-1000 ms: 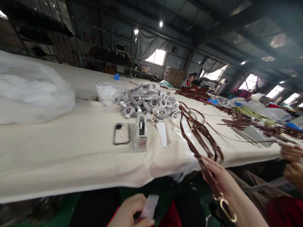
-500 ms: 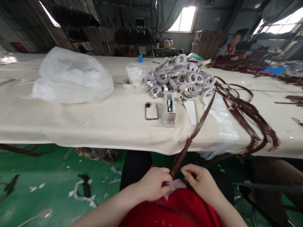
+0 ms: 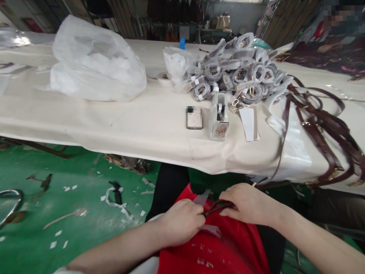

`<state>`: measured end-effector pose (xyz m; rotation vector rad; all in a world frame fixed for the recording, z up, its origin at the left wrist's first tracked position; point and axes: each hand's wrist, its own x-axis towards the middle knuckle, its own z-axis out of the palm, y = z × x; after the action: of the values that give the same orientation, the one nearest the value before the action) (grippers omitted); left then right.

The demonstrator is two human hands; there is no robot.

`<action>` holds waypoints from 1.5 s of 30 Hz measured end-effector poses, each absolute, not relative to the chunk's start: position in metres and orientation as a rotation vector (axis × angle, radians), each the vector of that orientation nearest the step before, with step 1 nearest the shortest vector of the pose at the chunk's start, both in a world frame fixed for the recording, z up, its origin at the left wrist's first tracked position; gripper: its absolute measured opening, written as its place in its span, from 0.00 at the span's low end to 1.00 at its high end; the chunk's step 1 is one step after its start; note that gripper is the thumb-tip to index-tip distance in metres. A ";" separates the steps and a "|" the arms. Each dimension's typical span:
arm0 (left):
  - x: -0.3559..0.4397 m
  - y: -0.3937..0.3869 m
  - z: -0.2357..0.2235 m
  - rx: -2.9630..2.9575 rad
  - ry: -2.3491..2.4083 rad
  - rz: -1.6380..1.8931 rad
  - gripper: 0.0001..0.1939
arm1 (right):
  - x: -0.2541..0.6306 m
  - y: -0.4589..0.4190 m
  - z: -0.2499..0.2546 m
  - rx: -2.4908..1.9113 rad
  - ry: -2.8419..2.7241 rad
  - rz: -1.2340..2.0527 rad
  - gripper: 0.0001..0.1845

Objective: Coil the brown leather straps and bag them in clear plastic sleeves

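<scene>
Over my lap, my left hand (image 3: 185, 219) is closed around one end of a brown leather strap (image 3: 215, 207). Facing it, my right hand (image 3: 242, 203) grips the same strap, which spans the short gap between the two. From the right hand the strap seems to continue up onto the table edge, partly hidden. Pale translucent film (image 3: 212, 229) lies beneath the hands on the red apron (image 3: 205, 251). My left fingertips are partly hidden, so I cannot tell whether they also pinch the film.
On the cream-covered table (image 3: 142, 125) stand a tape dispenser (image 3: 219, 118), a pile of wrapped coiled straps (image 3: 239, 72) and a large white plastic bag (image 3: 97, 72). White card strips (image 3: 249, 123) lie beside the dispenser. Loose brown straps (image 3: 327, 133) hang over the right edge.
My right hand has closed on the strap, where it was beside it before. The strap's upright stretch has dropped down toward my lap, and the view has tilted downward.
</scene>
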<state>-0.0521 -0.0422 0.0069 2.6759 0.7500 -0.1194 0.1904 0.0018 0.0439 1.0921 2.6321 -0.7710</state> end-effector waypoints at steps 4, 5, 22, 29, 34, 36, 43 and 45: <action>-0.053 -0.038 0.007 2.602 0.744 -0.119 0.04 | 0.192 0.004 0.050 1.010 2.593 -0.943 0.04; -0.053 -0.037 0.007 2.593 0.742 -0.118 0.04 | 0.191 0.004 0.050 1.005 2.588 -1.012 0.06; -0.050 -0.035 -0.019 2.364 0.762 0.096 0.05 | 0.188 -0.008 0.042 0.905 2.683 -1.137 0.12; -0.045 -0.036 -0.022 2.363 0.772 0.065 0.06 | 0.184 -0.021 0.030 0.953 2.741 -0.967 0.11; -0.044 -0.039 -0.023 2.379 0.777 0.059 0.08 | 0.180 -0.025 0.030 0.968 2.768 -0.930 0.10; -0.043 -0.039 -0.022 2.407 0.768 0.054 0.09 | 0.180 -0.025 0.030 0.964 2.764 -0.930 0.10; -0.043 -0.041 -0.021 2.465 0.677 0.084 0.05 | 0.181 -0.021 0.034 0.915 2.740 -0.978 0.12; -0.042 -0.041 -0.021 2.479 0.679 0.082 0.06 | 0.180 -0.021 0.034 0.905 2.743 -0.961 0.11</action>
<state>-0.0425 -0.0410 -0.0214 2.4792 0.6793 0.0817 0.1798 -0.0215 0.0344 0.9055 2.7427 -0.9606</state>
